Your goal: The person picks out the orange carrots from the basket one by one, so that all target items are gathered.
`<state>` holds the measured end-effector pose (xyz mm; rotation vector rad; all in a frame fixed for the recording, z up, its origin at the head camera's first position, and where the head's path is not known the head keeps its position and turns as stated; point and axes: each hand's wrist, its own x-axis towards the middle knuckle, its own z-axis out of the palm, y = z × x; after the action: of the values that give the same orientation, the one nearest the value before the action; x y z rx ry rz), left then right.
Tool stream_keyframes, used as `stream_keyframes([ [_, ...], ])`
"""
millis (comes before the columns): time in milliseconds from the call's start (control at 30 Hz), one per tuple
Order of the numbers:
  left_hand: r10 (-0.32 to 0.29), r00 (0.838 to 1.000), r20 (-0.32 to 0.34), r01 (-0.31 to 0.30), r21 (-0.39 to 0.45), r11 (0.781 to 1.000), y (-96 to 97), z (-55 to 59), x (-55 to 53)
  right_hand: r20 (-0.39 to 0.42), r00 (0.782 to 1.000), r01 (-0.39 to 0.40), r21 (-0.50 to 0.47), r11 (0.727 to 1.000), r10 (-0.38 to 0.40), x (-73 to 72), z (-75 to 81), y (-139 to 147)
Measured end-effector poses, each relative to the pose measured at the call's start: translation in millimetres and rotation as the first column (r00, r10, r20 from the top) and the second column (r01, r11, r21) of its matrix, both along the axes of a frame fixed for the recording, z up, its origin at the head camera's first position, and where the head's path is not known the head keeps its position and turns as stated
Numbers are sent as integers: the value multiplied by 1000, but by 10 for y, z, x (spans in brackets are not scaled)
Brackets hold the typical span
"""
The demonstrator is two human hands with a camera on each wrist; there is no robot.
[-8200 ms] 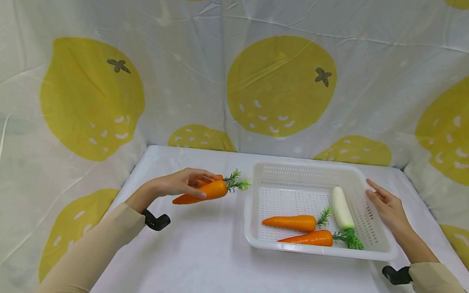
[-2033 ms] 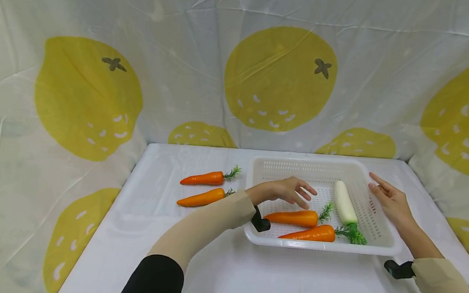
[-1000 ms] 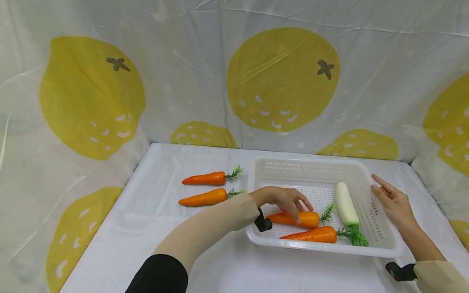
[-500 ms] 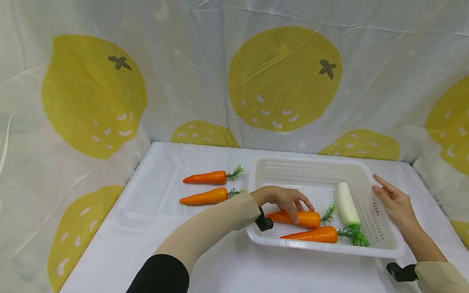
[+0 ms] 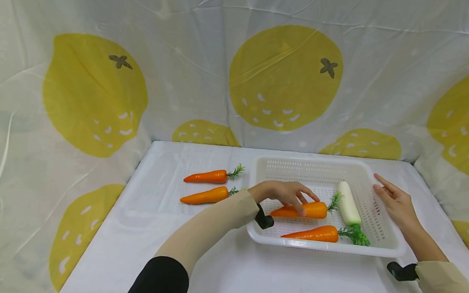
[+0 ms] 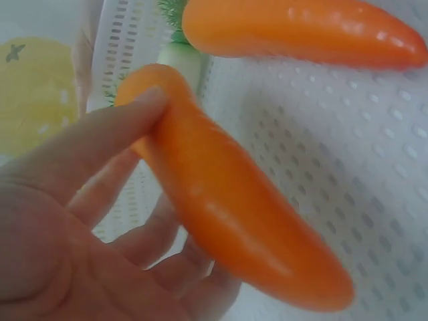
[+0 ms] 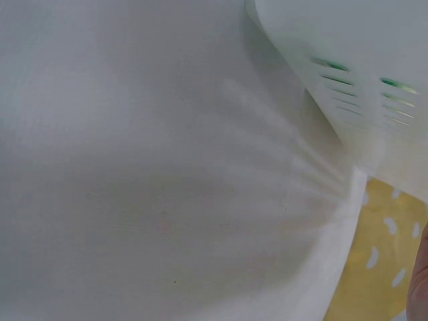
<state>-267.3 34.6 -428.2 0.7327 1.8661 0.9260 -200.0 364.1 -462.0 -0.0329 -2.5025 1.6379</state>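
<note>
My left hand (image 5: 286,192) pinches an orange carrot (image 5: 316,210) with green leaves, raised slightly inside the white plastic basket (image 5: 325,245). In the left wrist view the thumb presses near the thick end of this carrot (image 6: 227,194), fingers on its other side. In front of it, a second carrot (image 5: 318,233) lies on the basket floor. A white radish (image 5: 348,205) with a green top lies along the right side. My right hand (image 5: 396,205) rests its extended fingers against the basket's right rim; the right wrist view shows only an edge of it.
Left of the basket, two more carrots (image 5: 208,176) lie on the white-covered table (image 5: 219,271), one behind the other; my left forearm partly covers the nearer one's leaves. A lemon-print cloth (image 5: 190,76) hangs behind and at both sides.
Earlier the left hand set a carrot down left of the basket, then reached inside. Since half a second ago the pinched carrot has risen slightly. The right hand stays at the rim.
</note>
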Motion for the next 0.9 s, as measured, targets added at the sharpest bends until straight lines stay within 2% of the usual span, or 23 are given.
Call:
stream_keyframes([
  [167, 21, 1000, 7, -21, 56, 998, -20, 55, 0, 11, 1000, -3, -11, 1000, 3, -3, -4, -1],
  [333, 4, 1000, -5, -3, 134, 991, -59, 145, 1, 9, 1000, 0, 2, 1000, 0, -9, -2, 0],
  [600, -9, 996, -93, 30, 224, 974, -193, 359, 51, 13, 1000, -5, -10, 1000, 5, 5, 22, -5],
  [900, -9, 989, -146, 55, 309, 950, -434, 539, 149, 23, 1000, -8, -16, 1000, 8, 14, 32, -8],
])
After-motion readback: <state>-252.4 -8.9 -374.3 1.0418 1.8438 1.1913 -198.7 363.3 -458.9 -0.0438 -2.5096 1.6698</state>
